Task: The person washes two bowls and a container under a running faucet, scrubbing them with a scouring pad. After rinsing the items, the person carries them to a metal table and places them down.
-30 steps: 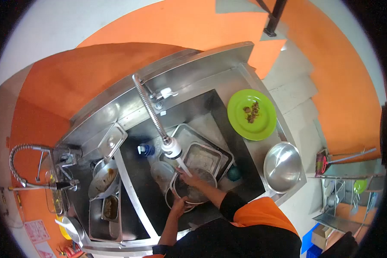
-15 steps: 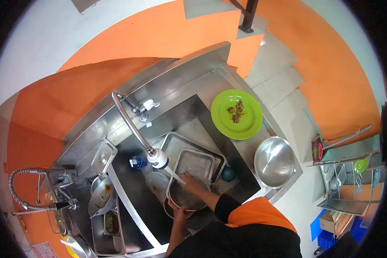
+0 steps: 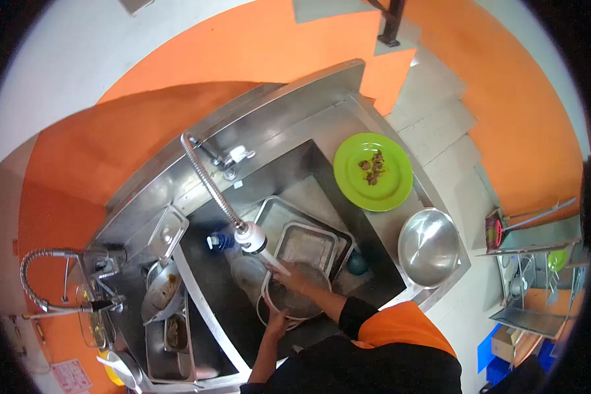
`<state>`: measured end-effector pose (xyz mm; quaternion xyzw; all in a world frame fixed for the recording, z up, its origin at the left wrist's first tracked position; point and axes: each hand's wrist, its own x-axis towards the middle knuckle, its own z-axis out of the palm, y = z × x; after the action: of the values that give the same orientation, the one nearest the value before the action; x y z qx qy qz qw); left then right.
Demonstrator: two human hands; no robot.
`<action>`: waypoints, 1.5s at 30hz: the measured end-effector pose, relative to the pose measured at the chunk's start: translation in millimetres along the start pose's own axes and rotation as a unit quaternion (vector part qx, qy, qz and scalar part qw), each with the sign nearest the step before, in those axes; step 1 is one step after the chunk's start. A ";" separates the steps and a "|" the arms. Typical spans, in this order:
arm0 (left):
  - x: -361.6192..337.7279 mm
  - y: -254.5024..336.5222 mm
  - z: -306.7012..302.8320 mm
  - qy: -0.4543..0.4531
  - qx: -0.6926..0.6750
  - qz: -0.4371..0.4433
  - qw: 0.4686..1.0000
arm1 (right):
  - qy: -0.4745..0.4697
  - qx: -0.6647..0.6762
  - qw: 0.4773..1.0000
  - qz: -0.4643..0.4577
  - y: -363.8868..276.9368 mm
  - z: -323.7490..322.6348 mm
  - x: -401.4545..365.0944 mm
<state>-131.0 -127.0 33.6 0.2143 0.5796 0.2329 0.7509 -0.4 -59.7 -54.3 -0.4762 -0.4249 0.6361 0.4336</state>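
Note:
A round metal pan [image 3: 302, 303] is tipped in the sink [image 3: 203, 279] under the running faucet head [image 3: 251, 238]. My left hand [image 3: 278, 323] grips the pan's lower left rim. Over the pan's upper part lies my right hand [image 3: 291, 278], in the water stream; spray and blur hide its fingers, and I cannot make out anything in them. Just beyond the pan are a small rectangular tray [image 3: 306, 241] and a larger metal tray [image 3: 276, 209] beneath it. A pale bowl-like dish [image 3: 246, 271] sits left of the pan, and a dark teal round thing [image 3: 357, 264] to its right.
A green plate [image 3: 391, 187] with food scraps and a steel bowl [image 3: 429, 248] stand on the right counter. A blue bottle [image 3: 220, 241] is in the sink. The left basin holds a dirty pan [image 3: 161, 293] and a deep metal container [image 3: 175, 331], near a second faucet [image 3: 43, 253].
The view has shifted slightly, so things appear a little further right. My left hand still holds the pan's rim, and my right hand stays over the pan under the water.

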 end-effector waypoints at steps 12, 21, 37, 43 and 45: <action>-0.6 7.4 -0.3 0.014 0.043 -0.008 0.999 | 0.039 -0.268 0.948 -0.168 -7.6 27.5 8.5; -0.4 -9.4 -2.0 0.091 0.098 0.113 0.985 | 0.185 -0.304 0.932 0.074 -1.8 -2.7 16.0; -7.0 -17.3 -22.5 -0.010 0.067 0.035 0.997 | 0.070 -0.203 0.975 0.055 10.8 1.9 -13.2; -16.0 15.7 -2.4 -0.010 0.050 -0.042 0.998 | -0.080 -0.301 0.925 -0.220 -14.5 42.2 -16.8; -20.1 21.5 -3.5 -0.032 0.094 0.037 0.994 | -0.043 -0.325 0.927 -0.185 -48.1 31.6 -22.7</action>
<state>-141.0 -121.7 61.0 0.3127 0.5660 0.1977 0.7367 -20.2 -72.9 2.8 -0.4759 -0.7071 0.3920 0.3462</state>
